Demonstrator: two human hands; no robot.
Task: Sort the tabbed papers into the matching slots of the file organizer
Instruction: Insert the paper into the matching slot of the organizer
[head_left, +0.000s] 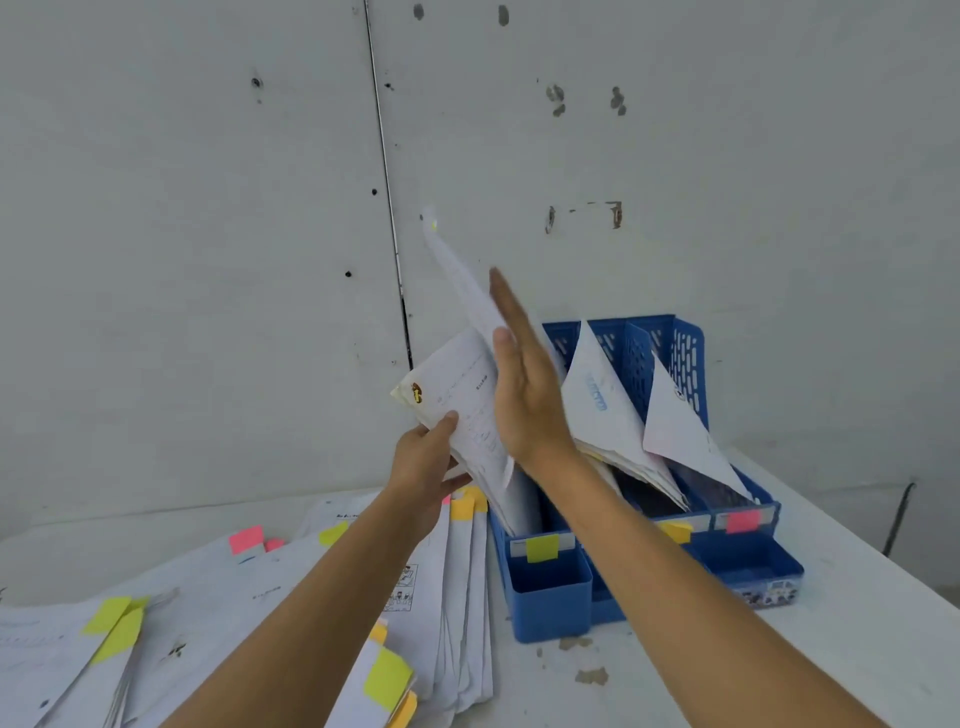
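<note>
Step in hand: filing a sheaf (460, 387) into the leftmost slot of the organizer (550, 608) at 4 o'clock, above the yellow label (542, 548). The left hand (423, 457) pinches its lower edge, thumb on top. The right hand (524, 384) lies flat against it, fingers straight and together (the tab at 12 o'clock looks yellow, but is blurred). Next: seat the sheaf fully, then draw from the pile (457, 597) at 7 o'clock.

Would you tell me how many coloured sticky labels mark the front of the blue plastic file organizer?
3: a yellow label on the left slot, an orange-yellow label on the middle, a pink label on the right. The right forearm may hide others.
</note>
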